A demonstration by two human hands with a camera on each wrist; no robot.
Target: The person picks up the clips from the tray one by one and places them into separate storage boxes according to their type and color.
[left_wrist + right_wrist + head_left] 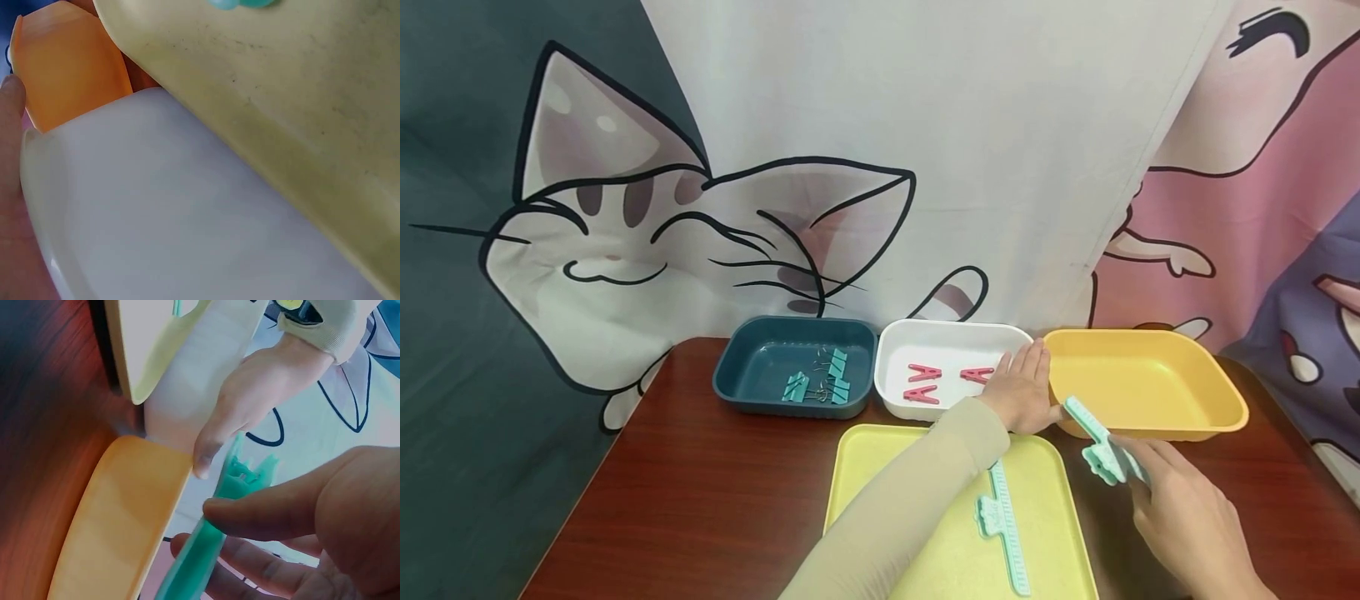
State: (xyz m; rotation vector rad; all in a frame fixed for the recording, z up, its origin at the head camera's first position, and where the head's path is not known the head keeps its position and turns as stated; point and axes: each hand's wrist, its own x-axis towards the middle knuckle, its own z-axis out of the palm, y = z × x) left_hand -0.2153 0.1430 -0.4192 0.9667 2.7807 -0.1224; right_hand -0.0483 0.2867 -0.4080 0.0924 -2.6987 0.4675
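Note:
My right hand point(1191, 508) pinches a mint-green long-bar clip point(1101, 450) between thumb and fingers, holding it above the table by the front left of the yellow bin point(1221, 400). In the right wrist view the thumb presses on the clip point(200, 556). My left hand point(1021, 396) lies with straight fingers over the right end of the white bin point(898, 337), beside the yellow bin. Inside the white bin are several pink clothespins point(923, 372). A second mint-green long-bar clip point(1009, 533) lies on the pale yellow tray point(865, 467), partly hidden by the left sleeve.
A dark teal bin point(737, 379) with several teal binder clips point(796, 387) stands left of the white bin. All three bins line the back of the brown table point(700, 500), against a printed curtain point(1000, 125). My left forearm point(917, 508) crosses over the tray.

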